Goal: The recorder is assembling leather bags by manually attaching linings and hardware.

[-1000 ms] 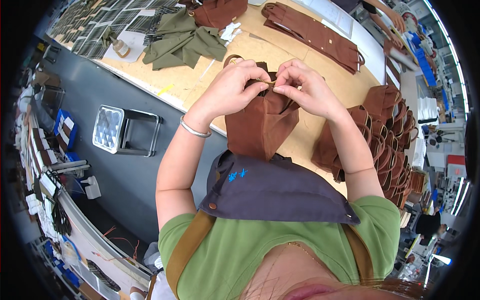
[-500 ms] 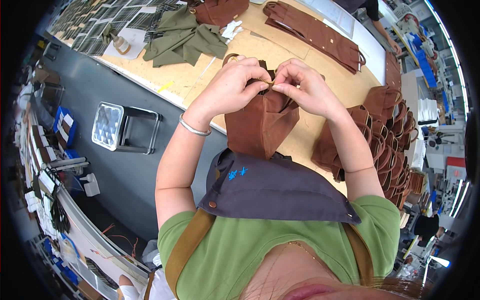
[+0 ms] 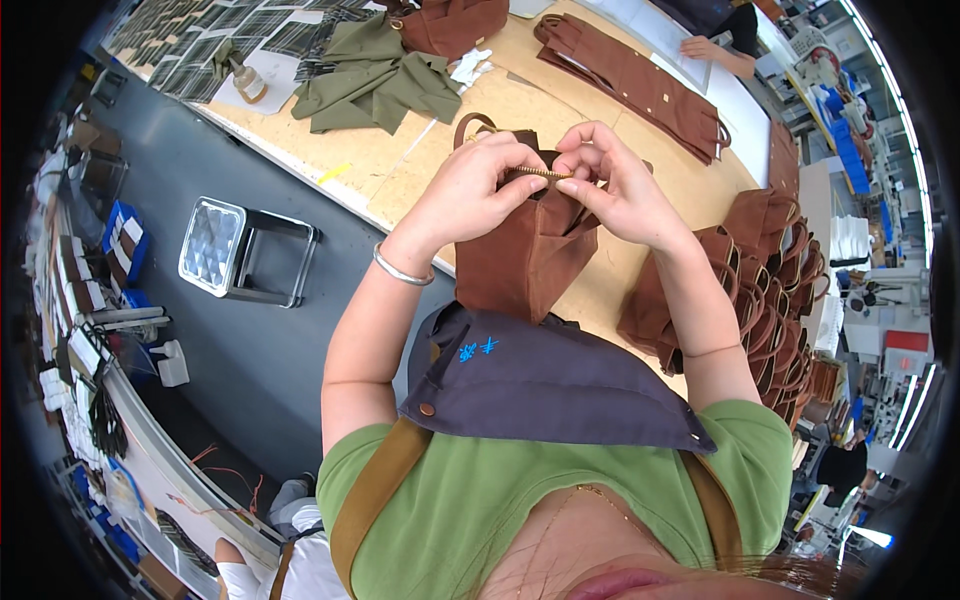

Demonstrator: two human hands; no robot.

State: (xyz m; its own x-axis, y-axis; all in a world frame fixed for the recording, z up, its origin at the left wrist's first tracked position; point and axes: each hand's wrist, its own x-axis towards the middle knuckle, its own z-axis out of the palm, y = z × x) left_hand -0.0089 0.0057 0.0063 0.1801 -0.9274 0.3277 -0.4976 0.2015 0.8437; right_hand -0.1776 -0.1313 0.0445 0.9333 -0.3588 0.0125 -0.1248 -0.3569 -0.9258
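A brown fabric bag (image 3: pixel 515 255) stands upright against the table's near edge, close in front of my apron. Across its top opening runs a short gold-toothed metal zipper (image 3: pixel 540 173). My left hand (image 3: pixel 480 185) pinches the zipper's left part between thumb and forefinger. At the zipper's right end, the thumb and forefinger of my right hand (image 3: pixel 615 190) are closed on it, with the other fingers curled. A brown handle loop (image 3: pixel 468 125) sticks up behind my left hand. My fingers partly hide the bag's opening.
Brown bags (image 3: pixel 760 290) are heaped to the right. Olive cloth (image 3: pixel 375 85), a small bottle (image 3: pixel 249 85) and brown panels (image 3: pixel 635 85) lie farther back. A co-worker's hand (image 3: pixel 705 48) rests at the far right. A metal stool (image 3: pixel 215 245) stands on the floor left.
My right hand has moved slightly right, drawing away from the left, and more of the zipper shows between them. The co-worker's hand has shifted at the far side of the table.
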